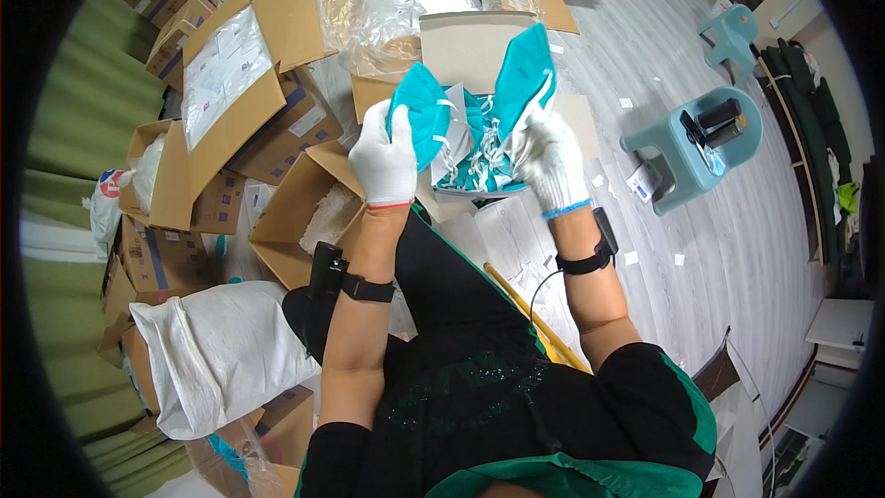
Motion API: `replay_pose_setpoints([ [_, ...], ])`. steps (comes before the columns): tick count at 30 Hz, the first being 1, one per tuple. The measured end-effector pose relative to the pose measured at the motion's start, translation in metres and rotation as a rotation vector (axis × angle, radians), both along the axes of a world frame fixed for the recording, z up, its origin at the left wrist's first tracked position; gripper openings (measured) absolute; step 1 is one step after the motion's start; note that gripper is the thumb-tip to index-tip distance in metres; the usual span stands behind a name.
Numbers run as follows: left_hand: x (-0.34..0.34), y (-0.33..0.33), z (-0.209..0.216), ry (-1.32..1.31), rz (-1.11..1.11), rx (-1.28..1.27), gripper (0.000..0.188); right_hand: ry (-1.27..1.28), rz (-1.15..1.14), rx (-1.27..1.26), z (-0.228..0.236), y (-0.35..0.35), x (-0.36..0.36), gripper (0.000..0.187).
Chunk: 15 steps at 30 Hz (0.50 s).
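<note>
Our left hand pinches one teal mask; our right hand pinches another mask, rising beyond its fingers. Loose straps between both hands could tangle, if caught.

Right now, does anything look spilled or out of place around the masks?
Yes. White scraps, probably paper, lie scattered on the floor right of the open box, like dropped litter. Inside it, the mask straps look tangled. The masks held by the left hand and right hand show no obvious tear.

Grey wood-plank floor, two light-blue stools, cardboard boxes, white paper scraps
</note>
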<state>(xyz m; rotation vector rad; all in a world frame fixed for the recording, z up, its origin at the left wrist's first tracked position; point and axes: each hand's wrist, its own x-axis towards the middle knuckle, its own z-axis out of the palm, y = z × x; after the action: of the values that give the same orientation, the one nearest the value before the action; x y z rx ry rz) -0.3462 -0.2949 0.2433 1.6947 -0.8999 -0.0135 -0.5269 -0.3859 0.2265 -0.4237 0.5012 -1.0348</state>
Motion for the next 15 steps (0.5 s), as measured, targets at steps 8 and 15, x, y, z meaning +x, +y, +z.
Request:
replay_pose_setpoints([
  [8, -0.033, 0.007, -0.004, 0.055, -0.154, -0.175, 0.025, -0.205, 0.131, 0.302, -0.041, 0.054, 0.065, 0.012],
  [15, 0.002, 0.023, 0.021, 0.206, -0.176, -0.174, 0.019, 0.392, 0.435, -0.126, -0.032, 0.048, 0.026, 0.02],
])
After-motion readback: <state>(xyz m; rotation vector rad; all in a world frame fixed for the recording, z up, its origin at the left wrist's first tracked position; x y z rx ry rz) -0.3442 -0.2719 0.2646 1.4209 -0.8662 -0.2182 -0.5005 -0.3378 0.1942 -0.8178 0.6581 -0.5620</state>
